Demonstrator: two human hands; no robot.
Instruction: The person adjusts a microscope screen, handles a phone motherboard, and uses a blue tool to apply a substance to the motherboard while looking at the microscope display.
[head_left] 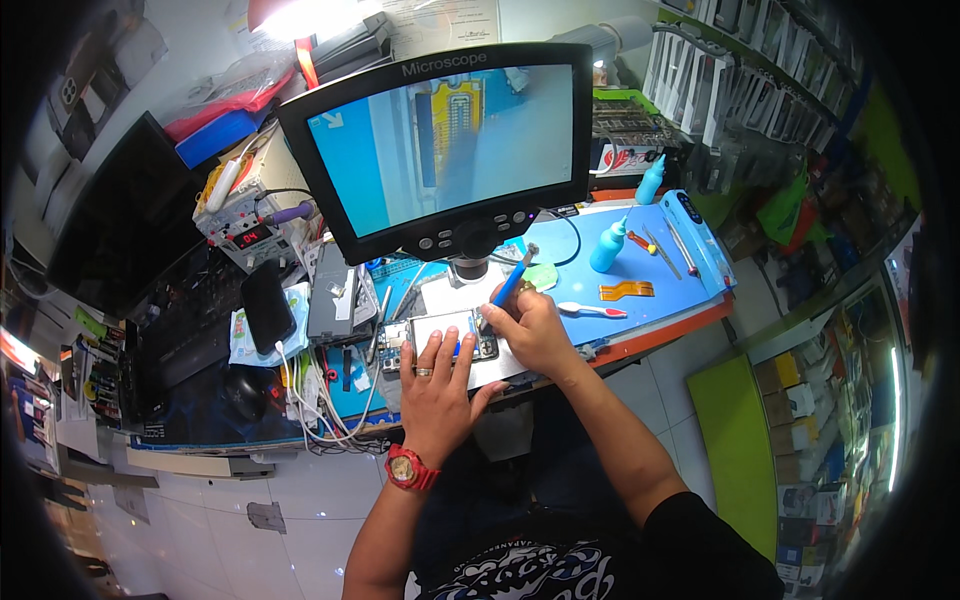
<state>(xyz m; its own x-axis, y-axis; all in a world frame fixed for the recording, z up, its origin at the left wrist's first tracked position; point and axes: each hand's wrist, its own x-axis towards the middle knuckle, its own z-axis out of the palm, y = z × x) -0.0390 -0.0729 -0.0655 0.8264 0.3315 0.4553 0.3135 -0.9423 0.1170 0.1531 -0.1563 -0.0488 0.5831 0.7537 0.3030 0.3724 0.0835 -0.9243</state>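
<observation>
An opened phone lies under the microscope, its circuit boards bare around a pale middle. Across its near side rests my left hand, fingers stretched out and slightly spread, holding it down. A red watch is on that wrist. My right hand is closed around a slim blue-handled tool by the phone's right end. One end of the tool points up and away; its lower end is hidden by my fingers. The microscope's screen shows a blurred, enlarged yellow-edged connector.
Right on the blue mat are light-blue bottles, a red-and-white toothbrush, an orange flex cable and tweezers. At left lie a black phone, white cables and a power supply.
</observation>
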